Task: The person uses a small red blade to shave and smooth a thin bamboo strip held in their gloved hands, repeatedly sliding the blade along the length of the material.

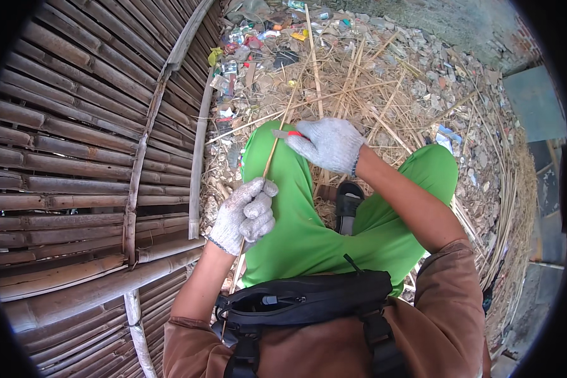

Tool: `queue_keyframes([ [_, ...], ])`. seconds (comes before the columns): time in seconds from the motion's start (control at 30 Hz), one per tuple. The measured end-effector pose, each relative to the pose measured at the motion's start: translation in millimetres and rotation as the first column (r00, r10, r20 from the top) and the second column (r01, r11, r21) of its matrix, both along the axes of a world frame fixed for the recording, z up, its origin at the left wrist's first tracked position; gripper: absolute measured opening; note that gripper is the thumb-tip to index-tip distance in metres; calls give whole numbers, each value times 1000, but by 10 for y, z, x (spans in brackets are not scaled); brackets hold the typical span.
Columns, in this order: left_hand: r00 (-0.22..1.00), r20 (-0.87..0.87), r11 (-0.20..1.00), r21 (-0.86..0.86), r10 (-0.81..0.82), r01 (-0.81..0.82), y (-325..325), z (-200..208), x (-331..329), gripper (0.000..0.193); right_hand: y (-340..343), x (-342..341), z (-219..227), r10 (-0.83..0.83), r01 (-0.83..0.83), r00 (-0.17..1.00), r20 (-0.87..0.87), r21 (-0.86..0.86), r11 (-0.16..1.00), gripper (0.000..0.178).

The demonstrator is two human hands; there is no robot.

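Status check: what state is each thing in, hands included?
Left hand: gloved, closed around the thin strip
Right hand: gloved, closed on the knife
Knife: blade exposed, across the thin strip
Thin strip: held slantwise over the green trousers
Black bag: worn in front, seemingly open
Loose strips: scattered on the ground

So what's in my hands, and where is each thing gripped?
Your left hand holds a thin strip partway along its length; your right hand holds a knife by its red handle.
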State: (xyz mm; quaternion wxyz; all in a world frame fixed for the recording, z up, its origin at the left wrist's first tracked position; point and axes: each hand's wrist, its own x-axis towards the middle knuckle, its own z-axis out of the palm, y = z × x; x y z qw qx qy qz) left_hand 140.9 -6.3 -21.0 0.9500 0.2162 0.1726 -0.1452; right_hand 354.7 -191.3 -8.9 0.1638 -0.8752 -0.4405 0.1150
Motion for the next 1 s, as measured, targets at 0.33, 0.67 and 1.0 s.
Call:
queue_keyframes([
  [0.33,1000,-24,993,120,-2,5,5,59,-31,34,64,450,-115,-43,44,998,38,-11,999,55],
  [0.67,999,-50,984,179,21,-11,-18,94,-123,33,132,212,94,80,-81,997,-19,-71,994,73],
  [1.0,999,-46,989,147,13,-6,-9,95,-184,32,175,641,-85,37,-36,997,73,-10,999,63],
])
